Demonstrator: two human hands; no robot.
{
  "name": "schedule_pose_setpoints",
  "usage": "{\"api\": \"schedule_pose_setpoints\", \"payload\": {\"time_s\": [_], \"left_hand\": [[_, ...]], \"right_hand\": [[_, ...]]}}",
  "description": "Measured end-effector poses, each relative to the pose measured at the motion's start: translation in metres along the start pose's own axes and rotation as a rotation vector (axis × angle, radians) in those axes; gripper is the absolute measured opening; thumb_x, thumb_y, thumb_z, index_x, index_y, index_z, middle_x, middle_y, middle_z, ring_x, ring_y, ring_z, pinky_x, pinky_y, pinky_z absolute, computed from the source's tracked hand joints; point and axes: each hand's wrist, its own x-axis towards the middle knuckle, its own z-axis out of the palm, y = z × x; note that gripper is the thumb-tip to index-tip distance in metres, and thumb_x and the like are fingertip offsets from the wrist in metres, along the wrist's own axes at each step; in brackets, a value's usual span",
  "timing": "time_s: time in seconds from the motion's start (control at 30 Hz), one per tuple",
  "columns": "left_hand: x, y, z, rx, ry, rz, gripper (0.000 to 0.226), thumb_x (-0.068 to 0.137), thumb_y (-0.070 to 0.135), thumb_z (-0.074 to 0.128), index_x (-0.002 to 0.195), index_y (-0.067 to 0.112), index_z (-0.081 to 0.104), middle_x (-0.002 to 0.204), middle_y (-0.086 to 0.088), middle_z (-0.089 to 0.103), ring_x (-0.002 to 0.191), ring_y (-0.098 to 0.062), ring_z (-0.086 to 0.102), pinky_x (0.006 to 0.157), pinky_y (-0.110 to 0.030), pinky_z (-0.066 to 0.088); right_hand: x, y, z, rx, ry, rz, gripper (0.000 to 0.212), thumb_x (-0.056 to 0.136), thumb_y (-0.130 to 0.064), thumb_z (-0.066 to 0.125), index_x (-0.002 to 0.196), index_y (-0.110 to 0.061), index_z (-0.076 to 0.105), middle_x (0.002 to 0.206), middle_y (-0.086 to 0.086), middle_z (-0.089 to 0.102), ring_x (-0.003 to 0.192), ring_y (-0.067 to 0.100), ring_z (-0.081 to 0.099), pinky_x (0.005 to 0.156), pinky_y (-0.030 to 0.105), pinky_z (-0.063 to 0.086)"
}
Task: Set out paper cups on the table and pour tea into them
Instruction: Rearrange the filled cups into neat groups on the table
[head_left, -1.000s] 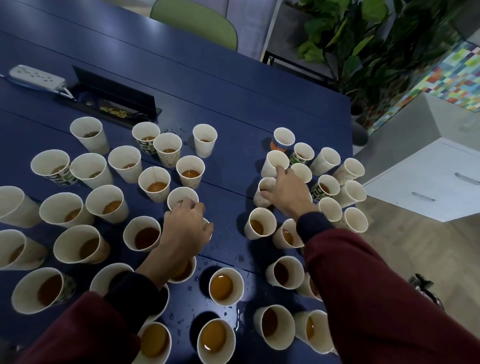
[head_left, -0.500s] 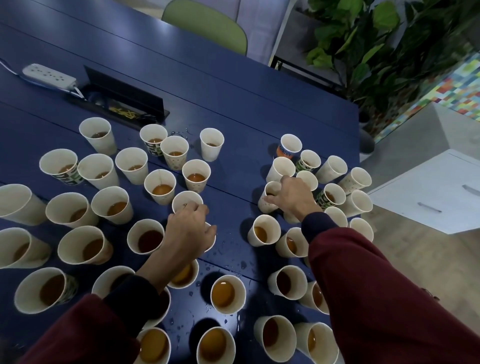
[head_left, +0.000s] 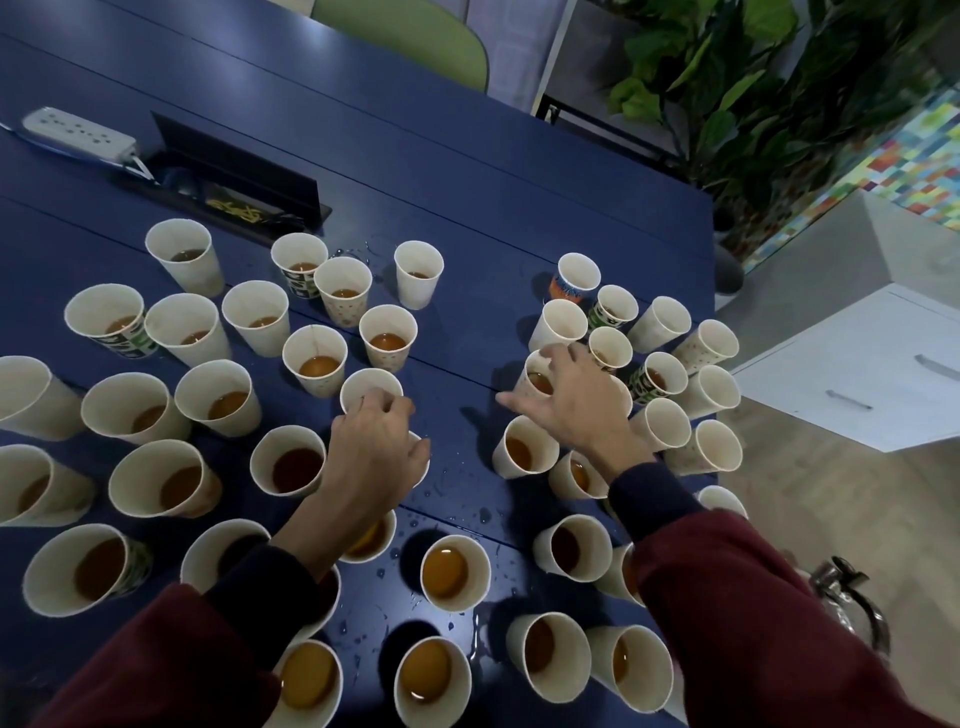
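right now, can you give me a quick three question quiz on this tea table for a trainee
1. True or false: the left hand is at the rim of a paper cup.
2. What lies at the far left of the table? A plate, B power strip, C laptop.
3. What is spilled on the table between the near cups?

Key: 1 true; 2 B; 3 drops of liquid, probably tea.
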Motion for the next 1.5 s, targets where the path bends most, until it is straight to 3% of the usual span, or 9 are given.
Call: {"api": "schedule_pose_setpoints", "payload": {"time_s": [0.17, 0.33, 0.57, 0.67, 0.8, 1.03, 1.2, 1.37, 1.5], "left_hand": [[0.002, -0.003, -0.001, -0.012, 0.0, -0.005, 0.04, 0.09, 0.035, 0.068, 0.121, 0.011, 0.063, 0.122, -0.009, 0.062, 0.105, -0.025, 0.059, 0.085, -0.043, 0.054], [0.003, -0.005, -0.003, 0.003, -0.021, -0.014, 0.043, 0.092, 0.037, 0.064, 0.127, 0.013, 0.058, 0.125, -0.005, 0.062, 0.111, -0.023, 0.057, 0.089, -0.042, 0.051], [-0.004, -0.005, -0.005, 0.059, 0.032, 0.056, 0.035, 0.086, 0.028, 0.071, 0.114, 0.008, 0.065, 0.109, -0.011, 0.065, 0.097, -0.028, 0.059, 0.074, -0.043, 0.053], [-0.012, 0.0, -0.008, 0.042, 0.042, 0.159, 0.023, 0.086, 0.026, 0.069, 0.102, 0.01, 0.067, 0.097, -0.008, 0.067, 0.089, -0.026, 0.06, 0.069, -0.037, 0.047], [-0.021, 0.006, -0.006, 0.113, -0.09, 0.148, 0.039, 0.094, 0.046, 0.058, 0.124, 0.021, 0.055, 0.118, 0.0, 0.06, 0.105, -0.018, 0.053, 0.085, -0.032, 0.045], [-0.029, 0.003, -0.008, 0.17, -0.125, 0.049, 0.055, 0.087, 0.047, 0.068, 0.131, 0.024, 0.045, 0.13, -0.003, 0.045, 0.116, -0.021, 0.045, 0.092, -0.035, 0.043], [-0.028, -0.002, -0.01, 0.176, -0.124, 0.039, 0.057, 0.087, 0.044, 0.068, 0.135, 0.023, 0.045, 0.134, -0.006, 0.042, 0.121, -0.026, 0.042, 0.093, -0.04, 0.045], [-0.026, -0.002, -0.013, 0.251, -0.123, 0.082, 0.059, 0.09, 0.048, 0.064, 0.139, 0.026, 0.042, 0.139, -0.006, 0.041, 0.126, -0.025, 0.04, 0.095, -0.038, 0.041], [-0.026, -0.001, -0.01, 0.245, -0.125, 0.08, 0.057, 0.09, 0.047, 0.066, 0.137, 0.024, 0.043, 0.133, -0.007, 0.039, 0.123, -0.023, 0.041, 0.095, -0.037, 0.042]], "right_hand": [[-0.035, 0.0, 0.019, -0.205, -0.218, -0.143, 0.091, 0.07, -0.065, 0.076, 0.141, -0.021, 0.038, 0.135, 0.009, 0.049, 0.105, 0.038, 0.061, 0.078, 0.043, 0.052], [-0.044, 0.002, 0.034, -0.217, -0.182, -0.104, 0.072, 0.083, -0.048, 0.071, 0.141, -0.02, 0.038, 0.136, 0.01, 0.047, 0.104, 0.04, 0.064, 0.075, 0.046, 0.055], [-0.043, 0.0, 0.036, -0.191, -0.084, -0.021, 0.059, 0.088, -0.055, 0.064, 0.127, -0.014, 0.046, 0.124, 0.013, 0.055, 0.099, 0.037, 0.064, 0.073, 0.045, 0.053], [-0.046, -0.001, 0.037, -0.195, -0.087, -0.003, 0.07, 0.084, -0.061, 0.067, 0.131, -0.015, 0.044, 0.127, 0.012, 0.053, 0.102, 0.035, 0.063, 0.071, 0.041, 0.052], [-0.061, -0.014, 0.028, -0.128, -0.06, 0.007, 0.09, 0.076, -0.068, 0.072, 0.143, -0.019, 0.038, 0.137, 0.009, 0.045, 0.109, 0.032, 0.06, 0.07, 0.036, 0.048], [-0.126, -0.057, 0.029, 0.167, -0.258, -0.071, 0.078, 0.078, -0.071, 0.067, 0.139, -0.027, 0.045, 0.132, -0.003, 0.047, 0.117, 0.018, 0.052, 0.091, 0.03, 0.046], [-0.162, -0.078, 0.06, 0.178, -0.335, -0.002, 0.078, 0.081, -0.062, 0.071, 0.142, -0.026, 0.04, 0.135, 0.0, 0.044, 0.124, 0.022, 0.048, 0.1, 0.034, 0.043], [-0.174, -0.091, 0.076, 0.154, -0.285, 0.088, 0.071, 0.087, -0.049, 0.071, 0.142, -0.026, 0.033, 0.136, 0.001, 0.041, 0.121, 0.026, 0.052, 0.09, 0.033, 0.044], [-0.169, -0.091, 0.077, 0.141, -0.224, 0.106, 0.049, 0.089, -0.038, 0.068, 0.127, -0.022, 0.041, 0.127, 0.002, 0.046, 0.104, 0.026, 0.059, 0.074, 0.028, 0.036]]}}
